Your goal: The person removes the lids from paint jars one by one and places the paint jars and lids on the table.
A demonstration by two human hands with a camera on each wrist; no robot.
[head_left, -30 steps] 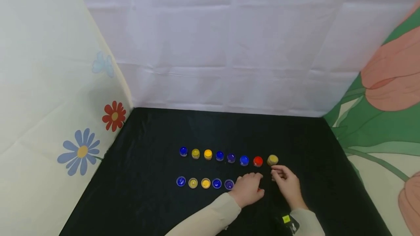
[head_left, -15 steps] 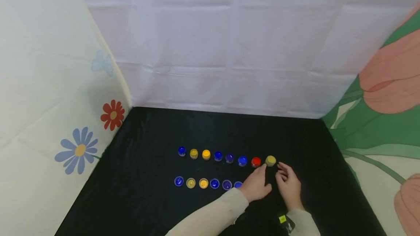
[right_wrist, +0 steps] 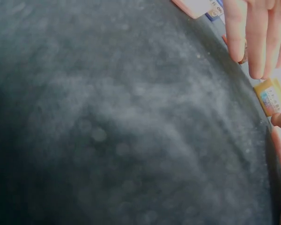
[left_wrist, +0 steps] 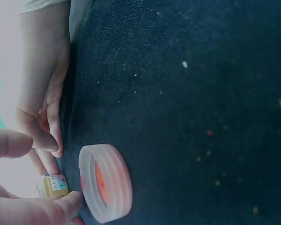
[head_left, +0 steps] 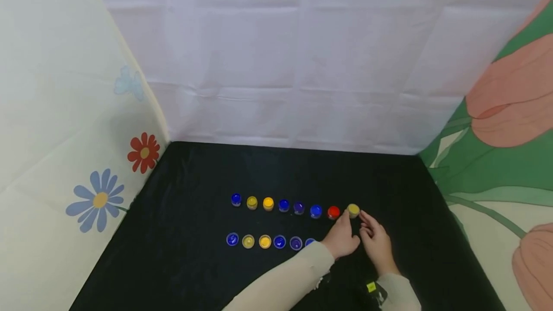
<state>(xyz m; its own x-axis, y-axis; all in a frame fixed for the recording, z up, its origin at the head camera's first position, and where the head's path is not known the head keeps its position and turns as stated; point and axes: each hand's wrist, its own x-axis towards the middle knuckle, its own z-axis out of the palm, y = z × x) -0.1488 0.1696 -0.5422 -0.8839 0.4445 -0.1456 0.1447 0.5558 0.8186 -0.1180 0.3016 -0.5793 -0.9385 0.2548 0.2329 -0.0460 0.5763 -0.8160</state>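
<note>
An olive-yellow paint jar stands at the right end of the back row in the head view. My left hand reaches over from the left, a fingertip touching the jar's left side. From the right, my right hand touches the jar's other side with a fingertip. In the right wrist view the jar shows a printed label. A red paint jar is just left of it. The translucent screw lid with red inside lies near my left fingers; my left arm hides it from the head view.
More paint jars, blue, yellow and purple, continue the back row. A front row of lids with paint inside runs parallel, partly behind my left sleeve. Black cloth covers the table; white cloth hangs behind.
My left hand has moved right and forward from the front row to the olive-yellow jar. My right hand has shifted slightly to the jar's right side. The view has drifted a little.
</note>
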